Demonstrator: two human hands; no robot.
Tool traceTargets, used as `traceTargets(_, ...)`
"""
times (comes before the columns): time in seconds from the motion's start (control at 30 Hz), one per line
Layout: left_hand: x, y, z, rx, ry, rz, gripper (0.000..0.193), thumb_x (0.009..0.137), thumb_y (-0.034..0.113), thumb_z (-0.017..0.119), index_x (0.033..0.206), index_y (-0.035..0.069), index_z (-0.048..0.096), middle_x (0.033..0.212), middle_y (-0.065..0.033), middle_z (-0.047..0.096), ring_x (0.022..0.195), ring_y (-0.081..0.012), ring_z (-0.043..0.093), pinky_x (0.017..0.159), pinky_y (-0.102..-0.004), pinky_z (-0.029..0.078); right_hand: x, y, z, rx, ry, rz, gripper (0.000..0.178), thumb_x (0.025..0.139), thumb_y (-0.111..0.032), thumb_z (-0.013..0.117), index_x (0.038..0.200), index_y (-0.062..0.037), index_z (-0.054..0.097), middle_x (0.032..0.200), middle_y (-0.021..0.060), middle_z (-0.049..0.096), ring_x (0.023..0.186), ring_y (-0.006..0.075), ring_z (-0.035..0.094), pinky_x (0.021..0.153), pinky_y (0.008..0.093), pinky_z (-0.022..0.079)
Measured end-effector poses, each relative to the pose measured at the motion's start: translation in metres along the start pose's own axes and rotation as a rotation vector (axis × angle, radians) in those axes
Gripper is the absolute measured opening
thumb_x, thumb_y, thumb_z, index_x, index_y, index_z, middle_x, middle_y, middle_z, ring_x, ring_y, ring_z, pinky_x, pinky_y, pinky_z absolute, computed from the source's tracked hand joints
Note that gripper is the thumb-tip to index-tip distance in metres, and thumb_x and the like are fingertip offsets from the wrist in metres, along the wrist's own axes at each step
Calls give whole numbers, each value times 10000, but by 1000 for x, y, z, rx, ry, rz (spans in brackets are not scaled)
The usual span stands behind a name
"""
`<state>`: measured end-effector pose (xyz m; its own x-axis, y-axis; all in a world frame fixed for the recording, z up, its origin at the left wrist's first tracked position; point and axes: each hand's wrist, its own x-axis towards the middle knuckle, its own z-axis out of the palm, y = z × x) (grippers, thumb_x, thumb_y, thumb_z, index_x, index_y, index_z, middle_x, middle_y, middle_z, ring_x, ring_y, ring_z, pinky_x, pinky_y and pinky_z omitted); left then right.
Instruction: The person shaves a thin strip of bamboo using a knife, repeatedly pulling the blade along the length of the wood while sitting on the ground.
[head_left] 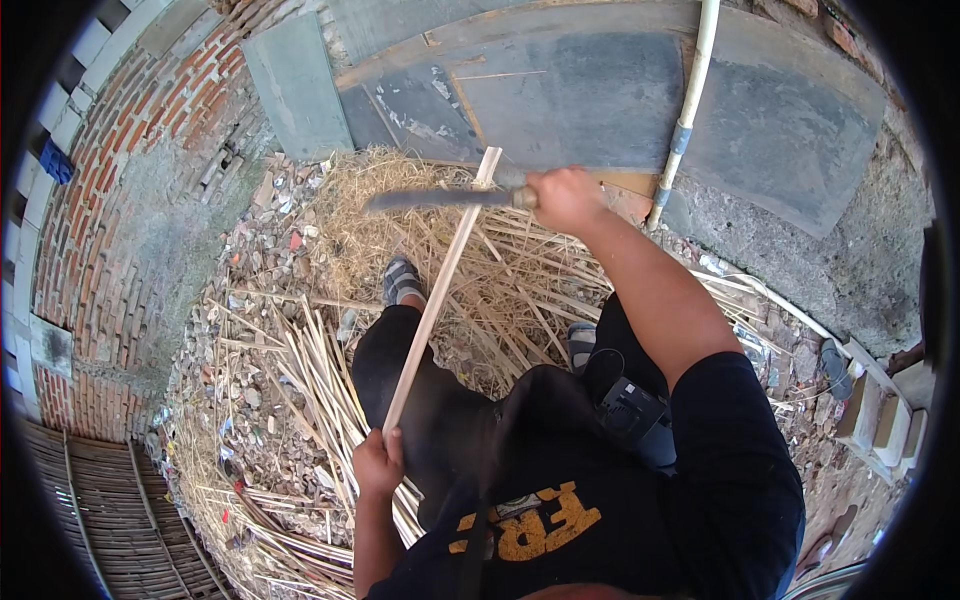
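Note:
My left hand (378, 462) is closed around the lower end of a long, pale bamboo strip (440, 290), which slants up and away past my left knee. Gripped in my right hand (566, 200) is a machete (430, 199) with a dark blade and a light handle. Its blade points left and lies across the strip near the far end, at what looks like contact. Whether the edge has bitten into the strip cannot be made out.
Split bamboo strips (318, 375) lie in a pile left of my legs, more beyond my feet. Straw-like shavings (375, 190) cover the rubble. Grey panels (580, 100) and a white pipe (690, 110) stand ahead. A brick wall (120, 230) rises left, and a slatted bamboo panel (100, 510) is at lower left.

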<state>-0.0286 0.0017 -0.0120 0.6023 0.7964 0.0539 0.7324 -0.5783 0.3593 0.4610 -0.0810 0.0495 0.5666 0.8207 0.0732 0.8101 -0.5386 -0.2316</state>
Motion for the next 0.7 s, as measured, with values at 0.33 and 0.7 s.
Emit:
traceTargets(0.33,3,1,1,18,22,10,477,1000,403,584,719,21,537,604,-248,582,610,-480,612,557,-535,467,-1,9,18,499,-118,59,392,783,-242,694,1113,-32,712,1025,196,735,968,327,712,848,422,557)
traceTargets(0.7,4,6,1,-48,32,20,482,1000,387,600,709,10,525,581,-237,559,579,-469,599,522,-496,445,-37,-34,-5,147,-150,-253,254,745,-180,690,993,-133,720,872,117,724,875,345,705,775,489,548)
